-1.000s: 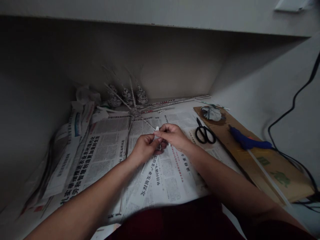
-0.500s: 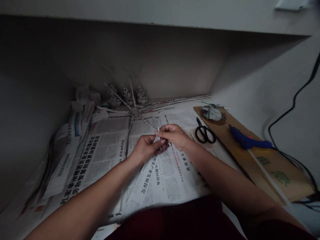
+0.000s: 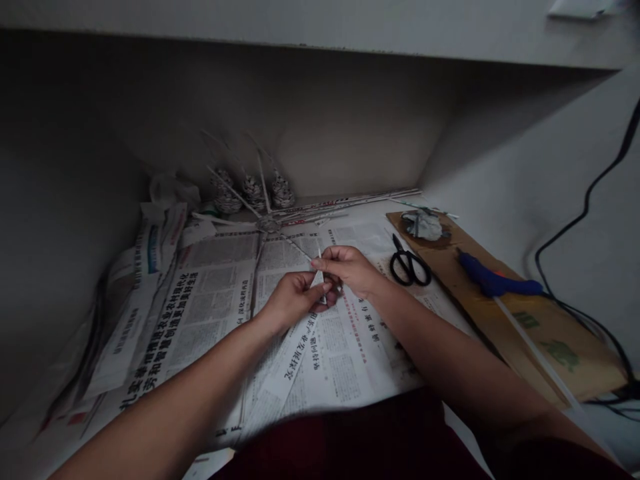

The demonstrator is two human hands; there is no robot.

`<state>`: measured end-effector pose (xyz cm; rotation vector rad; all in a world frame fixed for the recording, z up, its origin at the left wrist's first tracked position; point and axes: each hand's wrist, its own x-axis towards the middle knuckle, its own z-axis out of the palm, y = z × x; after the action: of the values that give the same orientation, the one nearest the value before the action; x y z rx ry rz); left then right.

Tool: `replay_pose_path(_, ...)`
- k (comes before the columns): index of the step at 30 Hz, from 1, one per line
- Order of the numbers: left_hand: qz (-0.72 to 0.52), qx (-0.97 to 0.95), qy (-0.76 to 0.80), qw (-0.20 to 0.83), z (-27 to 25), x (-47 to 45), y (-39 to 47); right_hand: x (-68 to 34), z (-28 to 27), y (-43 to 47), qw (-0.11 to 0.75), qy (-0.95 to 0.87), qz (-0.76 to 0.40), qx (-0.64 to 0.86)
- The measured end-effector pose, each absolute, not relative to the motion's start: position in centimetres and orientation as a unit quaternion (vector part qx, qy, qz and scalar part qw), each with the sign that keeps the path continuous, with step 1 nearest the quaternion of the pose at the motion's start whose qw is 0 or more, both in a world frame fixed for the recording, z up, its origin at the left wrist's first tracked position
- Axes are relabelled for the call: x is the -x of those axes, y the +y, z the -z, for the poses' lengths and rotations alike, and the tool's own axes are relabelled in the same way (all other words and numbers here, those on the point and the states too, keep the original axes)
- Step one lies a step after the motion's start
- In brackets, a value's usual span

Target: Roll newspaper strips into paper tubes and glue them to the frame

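Observation:
Both hands meet above the newspaper sheets (image 3: 220, 293) spread on the work surface. My left hand (image 3: 297, 293) is closed, its thumb pressing a narrow newspaper strip (image 3: 319, 279) against the fingers. My right hand (image 3: 345, 270) pinches the same strip near its upper end, where a thin pointed tip sticks up. The strip looks partly rolled; its lower part seems to trail toward me over the sheets. Just beyond the fingers lies a woven paper piece (image 3: 270, 225) with thin paper rods radiating from it, one rod reaching toward my hands.
Black-handled scissors (image 3: 410, 267) lie to the right. Beside them, a cardboard piece (image 3: 530, 360) carries a blue glue gun (image 3: 495, 277) and a crumpled grey wad (image 3: 425, 225). Several woven paper cones (image 3: 254, 193) stand at the back, near long paper rods (image 3: 350, 200). Paper strips (image 3: 135, 293) are piled left.
The fingers have shifted slightly on the strip, and more of its pale pointed tip and folded face shows between the hands. Other things stay put, apart from a slight camera shift.

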<state>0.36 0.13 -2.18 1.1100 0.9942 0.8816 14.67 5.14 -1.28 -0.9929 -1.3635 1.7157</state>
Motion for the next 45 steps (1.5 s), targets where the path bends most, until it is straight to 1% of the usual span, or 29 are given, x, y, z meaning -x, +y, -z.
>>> replay_pose_path(4, -0.382, -0.481, 0.440, 0.655, 2.3, -0.3, 0.1, -14.7, 1.1, 5.2, 0.370, -0.528, -0.656, 0.391)
replay_pose_path(9, -0.387, -0.469, 0.441, 0.660, 2.3, -0.2, 0.2, -15.4, 0.9, 5.5, 0.306, -0.568, -0.676, 0.355)
replay_pose_path(16, -0.370, -0.492, 0.451, 0.646, 2.0, -0.4, 0.0, -15.2, 1.2, 5.7, 0.369, -0.536, -0.652, 0.390)
replay_pose_path(18, -0.372, -0.488, 0.451, 0.649, 2.2, -0.3, 0.1, -15.2, 1.2, 5.7, 0.361, -0.546, -0.652, 0.382)
replay_pose_path(22, -0.367, -0.489, 0.447, 0.653, 2.2, -0.2, 0.2, -15.4, 1.1, 5.8, 0.318, -0.575, -0.661, 0.361)
replay_pose_path(27, -0.359, -0.498, 0.449, 0.649, 2.1, -0.4, 0.0, -15.3, 1.3, 5.9, 0.375, -0.532, -0.649, 0.393)
replay_pose_path(28, -0.359, -0.495, 0.449, 0.651, 2.1, -0.4, 0.0, -15.4, 1.3, 5.9, 0.370, -0.534, -0.652, 0.390)
replay_pose_path(32, -0.364, -0.486, 0.449, 0.655, 2.2, -0.3, 0.0, -15.7, 1.3, 6.1, 0.307, -0.572, -0.677, 0.347)
replay_pose_path(33, -0.363, -0.489, 0.450, 0.653, 2.2, -0.3, 0.0, -15.7, 1.3, 6.1, 0.308, -0.572, -0.676, 0.348)
replay_pose_path(37, -0.356, -0.504, 0.455, 0.642, 2.1, -0.3, -0.1, -15.5, 1.4, 6.0, 0.361, -0.528, -0.663, 0.389)
replay_pose_path(39, -0.357, -0.502, 0.450, 0.646, 2.1, -0.3, 0.0, -15.5, 1.4, 6.0, 0.348, -0.534, -0.671, 0.379)
replay_pose_path(42, -0.359, -0.491, 0.446, 0.657, 2.2, -0.2, 0.0, -15.6, 1.4, 6.0, 0.297, -0.572, -0.681, 0.348)
replay_pose_path(43, -0.360, -0.489, 0.447, 0.657, 2.2, -0.2, 0.0, -15.6, 1.4, 6.0, 0.296, -0.574, -0.678, 0.350)
replay_pose_path(45, -0.361, -0.488, 0.449, 0.655, 2.2, -0.2, 0.0, -15.6, 1.4, 6.0, 0.329, -0.554, -0.669, 0.371)
